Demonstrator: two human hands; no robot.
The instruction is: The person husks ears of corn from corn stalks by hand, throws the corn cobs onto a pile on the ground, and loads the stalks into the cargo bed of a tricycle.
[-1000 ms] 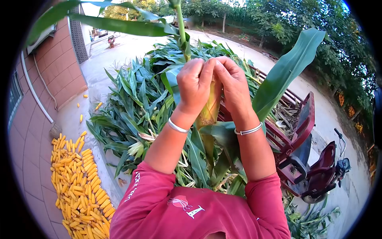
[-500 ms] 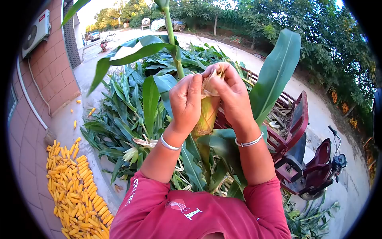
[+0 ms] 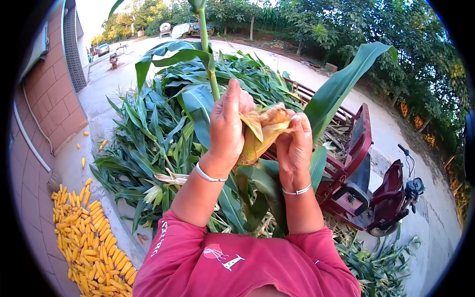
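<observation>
Between my hands is an ear of corn [image 3: 253,148], still in its yellow-green husk and attached to a leafy stalk [image 3: 203,32]. My left hand [image 3: 228,123] is closed on the husk's left side, thumb pointing up. My right hand [image 3: 297,146] pinches a strip of husk [image 3: 272,129] at the ear's upper right. The husk's brownish top is spread and torn open between the two hands. No kernels show on this ear. A broad green leaf [image 3: 341,81] rises behind my right hand.
A large heap of corn stalks [image 3: 143,143] lies ahead. Husked yellow cobs [image 3: 94,237] are piled at lower left, beside a tiled wall [image 3: 54,94]. On the right stands a dark red cargo tricycle [image 3: 358,143]. Trees [image 3: 376,29] line the far side.
My hands have drawn apart, the right one moving lower. The husk top has opened wider, and the ear tilts to the right. The whole view has shifted slightly.
</observation>
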